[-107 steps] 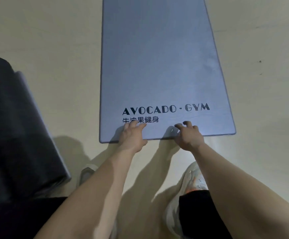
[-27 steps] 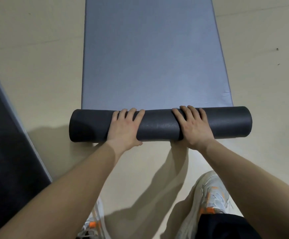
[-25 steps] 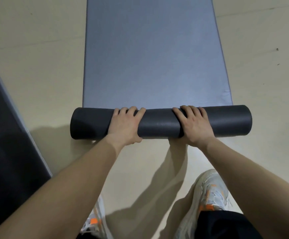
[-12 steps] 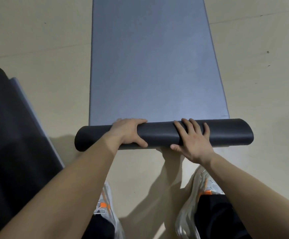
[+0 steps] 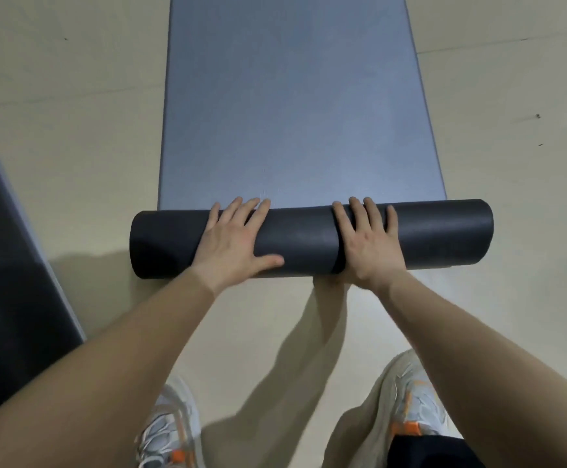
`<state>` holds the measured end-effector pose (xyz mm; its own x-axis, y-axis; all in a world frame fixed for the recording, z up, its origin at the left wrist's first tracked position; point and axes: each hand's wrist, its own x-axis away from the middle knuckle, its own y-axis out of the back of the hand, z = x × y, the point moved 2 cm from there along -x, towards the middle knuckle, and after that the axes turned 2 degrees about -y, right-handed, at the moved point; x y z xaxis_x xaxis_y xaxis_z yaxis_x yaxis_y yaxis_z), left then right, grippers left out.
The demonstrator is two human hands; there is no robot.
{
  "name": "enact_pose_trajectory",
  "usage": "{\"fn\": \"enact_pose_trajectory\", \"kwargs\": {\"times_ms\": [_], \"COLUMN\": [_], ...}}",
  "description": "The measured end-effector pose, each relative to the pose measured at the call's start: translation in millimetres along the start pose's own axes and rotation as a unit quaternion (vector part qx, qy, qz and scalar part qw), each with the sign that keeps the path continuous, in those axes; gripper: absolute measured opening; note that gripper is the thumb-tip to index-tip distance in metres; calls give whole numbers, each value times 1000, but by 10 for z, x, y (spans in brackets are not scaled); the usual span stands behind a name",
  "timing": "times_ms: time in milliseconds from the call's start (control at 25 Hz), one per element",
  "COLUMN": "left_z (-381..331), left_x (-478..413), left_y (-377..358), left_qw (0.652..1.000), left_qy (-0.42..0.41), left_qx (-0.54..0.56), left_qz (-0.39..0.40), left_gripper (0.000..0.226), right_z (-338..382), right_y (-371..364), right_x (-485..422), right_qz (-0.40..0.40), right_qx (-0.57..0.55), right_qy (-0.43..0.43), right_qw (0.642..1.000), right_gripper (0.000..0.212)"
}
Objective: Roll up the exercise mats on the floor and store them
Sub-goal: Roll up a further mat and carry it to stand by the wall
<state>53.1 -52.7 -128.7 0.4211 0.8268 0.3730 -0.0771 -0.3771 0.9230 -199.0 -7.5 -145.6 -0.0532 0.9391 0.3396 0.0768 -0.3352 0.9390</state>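
A grey-blue exercise mat (image 5: 295, 106) lies flat on the floor and stretches away from me. Its near end is wound into a dark grey roll (image 5: 437, 236) that lies crosswise. My left hand (image 5: 236, 241) presses flat on the roll left of its middle, fingers spread over the top and thumb along the near side. My right hand (image 5: 365, 241) lies flat on the roll right of the middle, fingers over the top. Neither hand wraps around it.
A second dark mat (image 5: 12, 282) with a grey edge lies at the left edge of view. My two white-and-orange shoes (image 5: 170, 430) (image 5: 414, 396) stand on the pale floor (image 5: 56, 113) just behind the roll. Bare floor lies on both sides of the mat.
The flat mat end with its lettering has been wound into a roll. In the last half second both hands reset flat on top, and the roll has grown thicker and moved forward.
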Motion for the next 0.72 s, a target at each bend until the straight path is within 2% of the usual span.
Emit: {"fn": "enact_pose_trajectory", "kwargs": {"times_ms": [120,200,280,400,480,560,640,680,720], "left_z": [-59,-36,-51,-191,-246,-219,-159,-130,-98], "left_x": [42,-27,87,542,716,646,595,626,691], "left_y": [-152,-73,32,-37,-49,93,182,209,206], "left_qw": [994,996,998,990,980,963,947,950,965], "left_qy": [0,-9,-5,-33,-34,-22,-2,19,48], "left_qx": [-100,-84,-55,-18,18,94,156,184,193], "left_qz": [-37,-35,10,133,196,252,280,252,173], "left_gripper": [123,113,111,110,108,106,104,102,94], "right_z": [-82,-71,-30,94,200,334,381,354,312], "right_y": [174,233,307,287,176,49,-30,-16,27], "right_x": [-305,-286,-160,363,865,1275,1391,1305,1161], "right_qz": [26,40,109,208,182,109,90,95,88], "right_qx": [-17,-8,-12,-67,-91,-90,-104,-118,-129], "right_qy": [21,31,37,45,33,20,10,11,18], "right_qw": [999,999,993,975,979,990,990,988,988], "right_gripper": [125,118,115,118,118,106,98,97,97]}}
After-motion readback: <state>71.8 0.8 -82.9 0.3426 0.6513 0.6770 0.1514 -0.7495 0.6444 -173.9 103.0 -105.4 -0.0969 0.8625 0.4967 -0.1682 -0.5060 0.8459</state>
